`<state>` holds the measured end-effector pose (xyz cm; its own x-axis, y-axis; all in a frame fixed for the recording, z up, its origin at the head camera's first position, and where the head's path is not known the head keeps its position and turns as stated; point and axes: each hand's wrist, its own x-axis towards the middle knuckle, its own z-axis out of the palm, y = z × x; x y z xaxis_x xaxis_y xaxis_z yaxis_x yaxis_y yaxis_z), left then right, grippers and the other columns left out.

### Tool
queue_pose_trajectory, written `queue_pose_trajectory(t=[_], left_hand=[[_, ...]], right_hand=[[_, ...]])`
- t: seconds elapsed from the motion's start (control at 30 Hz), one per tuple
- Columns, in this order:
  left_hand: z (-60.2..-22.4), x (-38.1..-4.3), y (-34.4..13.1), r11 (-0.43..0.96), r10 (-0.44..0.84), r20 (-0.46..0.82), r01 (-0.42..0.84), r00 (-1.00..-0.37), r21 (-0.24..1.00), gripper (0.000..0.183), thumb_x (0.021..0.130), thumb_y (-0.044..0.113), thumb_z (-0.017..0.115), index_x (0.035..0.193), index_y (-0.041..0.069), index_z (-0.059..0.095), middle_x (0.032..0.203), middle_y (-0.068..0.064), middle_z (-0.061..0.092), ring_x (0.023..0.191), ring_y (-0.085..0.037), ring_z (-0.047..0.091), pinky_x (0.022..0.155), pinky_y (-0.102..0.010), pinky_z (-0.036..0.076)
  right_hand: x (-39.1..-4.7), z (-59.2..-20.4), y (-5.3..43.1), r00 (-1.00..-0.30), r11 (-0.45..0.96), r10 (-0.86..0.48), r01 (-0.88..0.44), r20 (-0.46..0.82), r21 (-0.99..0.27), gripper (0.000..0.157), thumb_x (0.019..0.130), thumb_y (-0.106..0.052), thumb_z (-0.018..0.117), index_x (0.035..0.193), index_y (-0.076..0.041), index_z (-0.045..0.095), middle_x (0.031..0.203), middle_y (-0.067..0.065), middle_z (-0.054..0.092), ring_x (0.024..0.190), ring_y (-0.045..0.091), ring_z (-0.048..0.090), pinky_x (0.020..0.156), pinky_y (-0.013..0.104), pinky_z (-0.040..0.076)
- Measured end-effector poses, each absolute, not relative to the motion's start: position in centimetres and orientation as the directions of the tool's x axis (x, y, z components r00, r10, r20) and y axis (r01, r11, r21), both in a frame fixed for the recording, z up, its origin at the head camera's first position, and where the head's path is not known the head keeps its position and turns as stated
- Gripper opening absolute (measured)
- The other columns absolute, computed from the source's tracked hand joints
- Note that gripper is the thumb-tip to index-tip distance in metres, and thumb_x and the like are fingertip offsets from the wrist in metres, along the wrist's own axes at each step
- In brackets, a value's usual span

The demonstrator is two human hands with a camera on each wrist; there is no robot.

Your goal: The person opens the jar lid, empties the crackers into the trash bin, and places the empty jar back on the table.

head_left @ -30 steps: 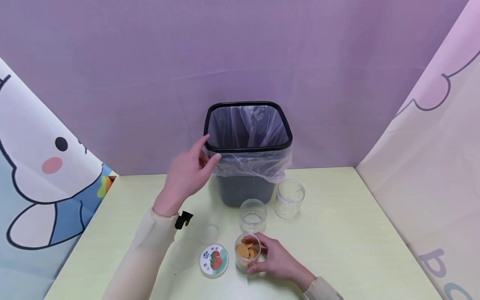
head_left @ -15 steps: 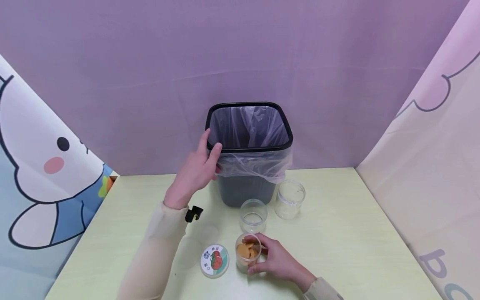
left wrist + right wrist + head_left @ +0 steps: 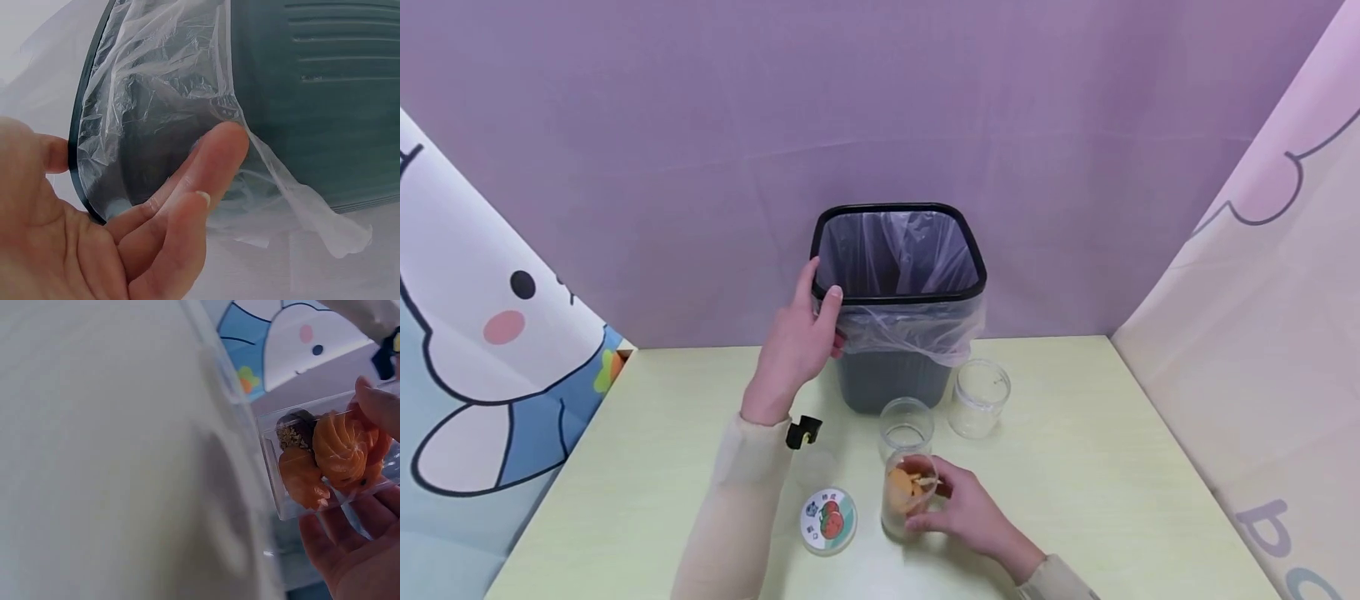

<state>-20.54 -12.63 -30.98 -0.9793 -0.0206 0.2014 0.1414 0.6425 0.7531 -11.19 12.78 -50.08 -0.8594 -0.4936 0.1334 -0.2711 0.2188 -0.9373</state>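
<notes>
My right hand (image 3: 973,512) grips a clear plastic jar (image 3: 892,523), lifted off the table and slightly tilted. Inside lie orange-brown cookies (image 3: 900,487); the right wrist view also shows a swirled cookie (image 3: 339,447) and a dark piece with chopped bits (image 3: 294,434). Farther back, my left hand (image 3: 793,346) holds the front left corner of a grey trash can (image 3: 891,379). Its thumb and forefinger lie at the black rim (image 3: 901,298). In the left wrist view the other fingers bend against the clear bag (image 3: 169,69) folded over the wall.
One clear jar (image 3: 907,417) stands right behind the held one, partly covered by it. Another clear jar (image 3: 981,400) stands right of the trash can. A round lid (image 3: 827,521) with a tomato picture lies left of the held jar. A purple cloth (image 3: 700,167) hangs behind the table.
My left hand has come up and right to take hold of the trash can's corner. The jar in my right hand has risen from the table and shifted slightly right.
</notes>
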Motion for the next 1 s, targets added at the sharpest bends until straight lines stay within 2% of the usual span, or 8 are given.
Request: queue_pose_trajectory(t=[0.3, 0.43, 0.77, 1.0], left_hand=[[-31.0, -20.5, -12.3, 0.648, -0.087, 0.204, 0.100, -0.975, 0.755, 0.064, 0.103, 0.056, 0.032, 0.160, 0.034, 0.013, 0.064, 0.000, 0.069, 0.058, -0.015, 0.065, 0.065, -0.041, 0.046], [-31.1, -20.6, -12.1, 0.651, -0.093, 0.206, 0.097, -0.974, 0.753, 0.064, 0.103, 0.056, 0.032, 0.160, 0.034, 0.014, 0.064, 0.000, 0.068, 0.057, -0.014, 0.064, 0.063, -0.040, 0.046], [-31.1, -20.5, -11.9, 0.650, -0.088, 0.202, 0.098, -0.975, 0.754, 0.064, 0.103, 0.059, 0.030, 0.160, 0.035, 0.012, 0.064, 0.000, 0.068, 0.057, -0.016, 0.063, 0.061, -0.041, 0.046], [-31.1, -20.5, -11.9, 0.662, -0.094, 0.210, 0.096, -0.973, 0.744, 0.064, 0.103, 0.058, 0.030, 0.160, 0.035, 0.012, 0.062, 0.000, 0.067, 0.057, -0.016, 0.063, 0.066, -0.041, 0.047]], right_hand=[[-12.1, -45.9, 15.9, -0.905, 0.330, -0.382, -0.325, 0.190, -0.886, 0.075, 0.071, -0.031, 0.090, 0.136, -0.011, 0.058, 0.129, 0.001, 0.064, 0.117, 0.022, 0.059, 0.095, 0.039, 0.048], [-13.1, -43.8, 17.7, -0.906, 0.391, -0.333, -0.387, 0.263, -0.835, 0.074, 0.073, -0.030, 0.089, 0.137, -0.010, 0.058, 0.128, 0.004, 0.065, 0.115, 0.023, 0.060, 0.094, 0.040, 0.049], [-15.9, -38.9, 22.4, -0.891, 0.523, -0.212, -0.450, 0.401, -0.724, 0.070, 0.074, -0.018, 0.089, 0.137, -0.011, 0.059, 0.124, 0.008, 0.066, 0.105, 0.008, 0.059, 0.087, 0.020, 0.046], [-17.9, -35.2, 24.5, -0.907, 0.607, -0.148, -0.398, 0.394, -0.688, 0.072, 0.076, -0.023, 0.088, 0.139, -0.009, 0.057, 0.121, 0.010, 0.065, 0.096, 0.020, 0.059, 0.073, 0.023, 0.049]])
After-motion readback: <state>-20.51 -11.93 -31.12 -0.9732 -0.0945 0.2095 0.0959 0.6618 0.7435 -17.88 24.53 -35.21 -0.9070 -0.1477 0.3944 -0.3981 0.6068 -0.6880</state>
